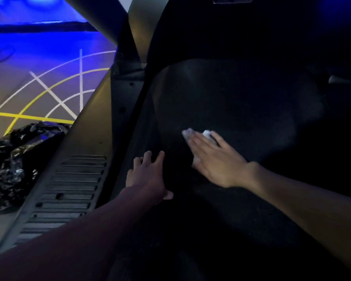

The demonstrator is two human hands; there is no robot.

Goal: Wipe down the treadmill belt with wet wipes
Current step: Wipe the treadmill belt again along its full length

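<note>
White wet wipe [193,135] lying near the treadmill belt's [241,106] left edge; right hand [216,159] pressing it flat, fingers straight, gripping nothing. Left hand [148,176], fingers spread, bracing at that edge. Risk: wipe bunching and slipping out, being merely pressed.

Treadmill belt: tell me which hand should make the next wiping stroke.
Right. The right hand presses the wet wipe flat on the belt; the left hand rests bare at the belt's left edge, holding no wipe.
</note>
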